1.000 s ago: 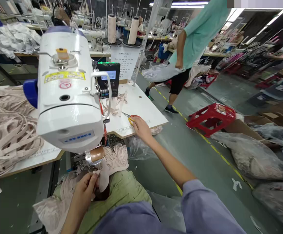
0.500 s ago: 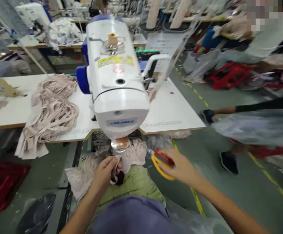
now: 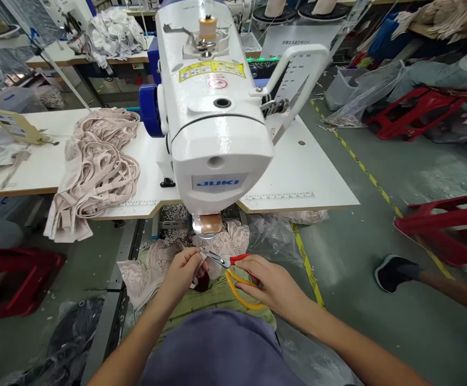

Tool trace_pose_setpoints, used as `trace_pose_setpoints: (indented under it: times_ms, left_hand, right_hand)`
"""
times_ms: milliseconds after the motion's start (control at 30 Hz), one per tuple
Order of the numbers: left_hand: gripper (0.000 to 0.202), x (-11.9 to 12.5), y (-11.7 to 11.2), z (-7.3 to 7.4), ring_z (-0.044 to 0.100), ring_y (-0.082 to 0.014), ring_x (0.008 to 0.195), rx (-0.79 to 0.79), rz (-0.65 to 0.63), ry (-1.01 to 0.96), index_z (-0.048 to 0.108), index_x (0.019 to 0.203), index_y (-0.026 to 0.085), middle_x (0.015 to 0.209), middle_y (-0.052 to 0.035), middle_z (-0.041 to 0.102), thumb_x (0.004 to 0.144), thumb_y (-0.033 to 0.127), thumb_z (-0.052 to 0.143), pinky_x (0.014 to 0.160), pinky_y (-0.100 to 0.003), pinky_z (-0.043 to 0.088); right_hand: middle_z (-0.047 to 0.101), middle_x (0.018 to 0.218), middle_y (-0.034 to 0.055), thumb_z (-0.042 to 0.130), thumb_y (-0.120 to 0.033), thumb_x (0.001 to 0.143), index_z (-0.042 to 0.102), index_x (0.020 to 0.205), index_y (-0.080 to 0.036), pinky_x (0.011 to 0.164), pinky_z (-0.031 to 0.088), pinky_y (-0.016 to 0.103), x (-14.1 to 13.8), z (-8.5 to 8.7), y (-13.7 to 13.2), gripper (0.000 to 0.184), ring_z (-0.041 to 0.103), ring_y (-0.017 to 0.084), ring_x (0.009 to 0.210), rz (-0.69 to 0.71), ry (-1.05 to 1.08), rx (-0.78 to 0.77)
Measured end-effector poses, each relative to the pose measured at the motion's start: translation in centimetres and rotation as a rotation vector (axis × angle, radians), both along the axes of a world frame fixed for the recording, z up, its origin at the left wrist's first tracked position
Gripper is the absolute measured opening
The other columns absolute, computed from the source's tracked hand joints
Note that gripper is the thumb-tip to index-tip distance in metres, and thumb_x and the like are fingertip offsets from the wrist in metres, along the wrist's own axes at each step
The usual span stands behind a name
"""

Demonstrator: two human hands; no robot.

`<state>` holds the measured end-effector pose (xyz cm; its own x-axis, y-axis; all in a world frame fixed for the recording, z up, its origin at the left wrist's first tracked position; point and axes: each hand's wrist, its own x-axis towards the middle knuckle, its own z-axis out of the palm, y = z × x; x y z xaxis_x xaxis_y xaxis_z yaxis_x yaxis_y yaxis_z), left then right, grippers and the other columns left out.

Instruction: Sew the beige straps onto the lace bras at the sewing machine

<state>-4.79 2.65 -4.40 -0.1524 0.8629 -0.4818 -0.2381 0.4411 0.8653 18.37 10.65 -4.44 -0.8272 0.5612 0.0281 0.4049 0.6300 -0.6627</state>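
Observation:
My left hand (image 3: 186,268) is closed, pinching a narrow edge or strap of a beige lace bra (image 3: 235,238) just below the sewing machine head. My right hand (image 3: 271,281) grips scissors (image 3: 218,259) with one red and one yellow handle. The blades point left and their tips reach the fabric at my left fingertips. Whether the tips touch the fabric or only overlap it, I cannot tell. More beige lace (image 3: 157,262) hangs left of my left hand, above a green cloth (image 3: 217,303) over my lap.
A white sewing machine (image 3: 221,134) stands over the white table (image 3: 298,161). Piled beige straps (image 3: 105,166) hang over its front edge at the left. Red stools (image 3: 450,228) stand on both sides. A person's foot (image 3: 396,273) rests on the floor at right.
My right hand has brought the scissors left, from beside the lace to my left fingertips. My left hand keeps its pinch. The view has shifted, and a person at right has moved.

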Motion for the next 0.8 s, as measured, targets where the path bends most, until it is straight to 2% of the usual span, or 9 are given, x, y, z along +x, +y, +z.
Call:
trace_pose_setpoints:
  times_ms: [67,133,300,400,533,800]
  left_hand:
    - [0.019,-0.1,-0.1,0.1,0.045,-0.0096,0.057,0.003,0.019,-0.019,0.059,0.069,0.017,0.065,0.0005,0.059,0.084,0.025,0.052,0.053,-0.021,0.032]
    - [0.018,-0.3,-0.2,0.0,0.042,-0.0088,0.055,0.011,0.037,-0.059,0.057,0.069,0.017,0.063,0.0018,0.055,0.083,0.027,0.052,0.052,-0.021,0.03]
    - [0.034,-0.5,-0.3,-0.4,0.031,-0.0063,0.048,0.023,0.088,-0.141,0.055,0.07,0.017,0.053,0.0072,0.04,0.084,0.047,0.061,0.048,-0.02,0.024]
    - [0.035,-0.5,-0.4,-0.7,0.037,-0.0058,0.049,0.031,0.107,-0.122,0.056,0.072,0.017,0.056,0.0059,0.047,0.083,0.049,0.065,0.05,-0.019,0.029]
    - [0.033,-0.4,-0.5,-0.6,0.048,-0.0071,0.055,0.047,0.101,-0.037,0.059,0.074,0.016,0.066,0.001,0.061,0.085,0.046,0.064,0.055,-0.019,0.039]
    - [0.03,-0.7,-0.4,-0.1,0.055,-0.0104,0.059,0.054,0.08,0.093,0.063,0.074,0.015,0.071,-0.0018,0.065,0.087,0.042,0.062,0.057,-0.021,0.044]
  right_hand:
    - [0.068,0.103,0.0064,0.058,-0.03,0.094,0.059,0.121,-0.025,0.065,0.054,0.03,0.5,0.1,-0.2,0.028,0.066,0.018,0.076,-0.023,0.006,-0.07]
    - [0.068,0.1,0.0057,0.058,-0.029,0.092,0.061,0.117,-0.026,0.067,0.053,0.03,0.9,0.2,-0.4,0.025,0.066,0.02,0.082,-0.078,0.019,-0.122]
    - [0.062,0.098,0.0053,0.063,-0.022,0.079,0.055,0.119,-0.025,0.061,0.05,0.03,1.0,0.2,-1.1,0.04,0.057,0.016,0.068,-0.153,0.016,-0.228]
    - [0.06,0.101,0.0061,0.065,-0.021,0.075,0.053,0.12,-0.025,0.065,0.049,0.031,0.2,0.2,-1.4,0.046,0.056,0.017,0.072,-0.133,0.004,-0.256]
    - [0.06,0.102,0.0059,0.065,-0.024,0.077,0.055,0.119,-0.024,0.066,0.048,0.032,-1.3,0.1,-1.2,0.043,0.057,0.017,0.074,-0.124,-0.039,-0.276]
    - [0.065,0.107,0.0045,0.063,-0.036,0.087,0.059,0.121,-0.029,0.064,0.048,0.03,-2.5,-0.2,-0.3,0.035,0.061,0.019,0.079,-0.118,-0.074,-0.358]
